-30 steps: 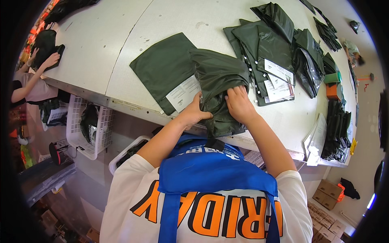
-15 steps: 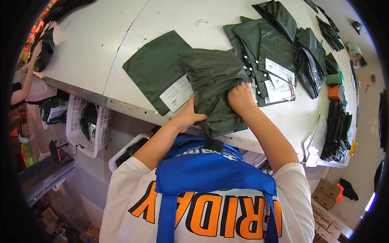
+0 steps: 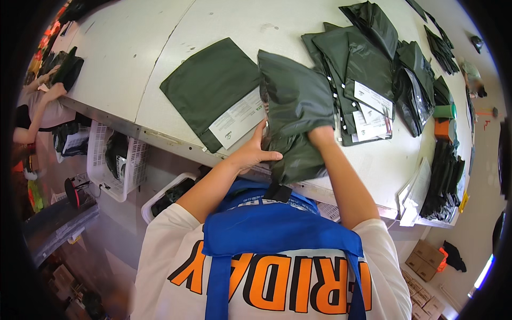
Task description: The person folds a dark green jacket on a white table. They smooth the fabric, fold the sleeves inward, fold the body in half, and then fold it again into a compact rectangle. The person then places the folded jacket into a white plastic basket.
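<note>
A clear plastic bag with dark green folded fabric (image 3: pixel 298 88) in it stands over the table's near edge, in front of my chest. My left hand (image 3: pixel 255 149) grips its left side, thumb in front and fingers partly behind. My right hand (image 3: pixel 322 137) reaches into the fold at the bag's lower right, its fingers hidden there. Left of the bag, a flat dark green fabric piece (image 3: pixel 210 88) lies with a white printed card (image 3: pixel 237 125) at its lower corner. To the right lies a pile of bagged green pieces (image 3: pixel 373 66) with white cards.
The white table (image 3: pixel 133 69) has its metal edge across my front. White baskets (image 3: pixel 109 170) holding dark packages stand below it. A green tape roll (image 3: pixel 444 111) and a stack of dark packs (image 3: pixel 445 170) sit at right. Another person's hands (image 3: pixel 53 88) work at far left.
The bag now stands more upright, turned with its top to the left. My right hand has pushed into its fold, hiding the fingers; my left hand stays at its left side.
</note>
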### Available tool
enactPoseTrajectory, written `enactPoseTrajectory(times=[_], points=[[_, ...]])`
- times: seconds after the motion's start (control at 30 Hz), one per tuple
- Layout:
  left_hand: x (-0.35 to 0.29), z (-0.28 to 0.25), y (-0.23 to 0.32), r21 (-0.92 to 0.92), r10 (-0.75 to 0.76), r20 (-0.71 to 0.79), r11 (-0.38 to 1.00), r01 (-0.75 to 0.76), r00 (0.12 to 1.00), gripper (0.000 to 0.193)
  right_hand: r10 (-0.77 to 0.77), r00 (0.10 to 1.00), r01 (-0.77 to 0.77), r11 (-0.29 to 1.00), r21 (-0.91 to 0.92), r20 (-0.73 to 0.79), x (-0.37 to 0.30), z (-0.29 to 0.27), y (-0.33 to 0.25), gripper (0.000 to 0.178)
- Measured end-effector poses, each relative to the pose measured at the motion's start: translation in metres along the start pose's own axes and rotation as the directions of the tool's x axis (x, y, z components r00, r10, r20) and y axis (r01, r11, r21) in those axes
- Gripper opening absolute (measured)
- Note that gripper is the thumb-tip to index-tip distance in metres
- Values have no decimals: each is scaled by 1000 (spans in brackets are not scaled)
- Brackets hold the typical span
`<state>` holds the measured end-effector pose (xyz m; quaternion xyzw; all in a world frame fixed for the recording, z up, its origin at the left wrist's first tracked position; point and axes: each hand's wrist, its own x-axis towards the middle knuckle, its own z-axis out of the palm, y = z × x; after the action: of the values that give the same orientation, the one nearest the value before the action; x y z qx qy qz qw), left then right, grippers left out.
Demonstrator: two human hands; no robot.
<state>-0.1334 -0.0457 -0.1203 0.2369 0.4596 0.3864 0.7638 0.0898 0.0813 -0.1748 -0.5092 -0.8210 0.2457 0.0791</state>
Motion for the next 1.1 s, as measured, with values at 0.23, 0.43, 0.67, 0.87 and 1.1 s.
enactPoseTrajectory(times=[0.23, 0.43, 0.67, 0.87, 1.1], points=[[-8, -8, -1, -101, 13, -46, 995, -18, 999, 106, 10, 1000, -11, 983, -183, -9, 0, 14, -66, 57], [1, -28, 8, 88, -79, -43, 993, 83, 996, 100, -238, 966, 223, 965, -139, -104, 15, 7, -83, 56], [-18, -21, 11, -20, -252, -42, 968, 252, 967, 99, -308, 949, 300, 948, -102, -69, 16, 45, -84, 56], [-23, -26, 2, -113, -156, -116, 983, 143, 981, 93, -194, 981, 193, 979, -62, -4, 43, 37, -87, 56], [-15, -50, -35, 566, 336, -104, 794, -222, 936, 97, -99, 981, 58, 970, 234, 169, -11, 30, -72, 56]])
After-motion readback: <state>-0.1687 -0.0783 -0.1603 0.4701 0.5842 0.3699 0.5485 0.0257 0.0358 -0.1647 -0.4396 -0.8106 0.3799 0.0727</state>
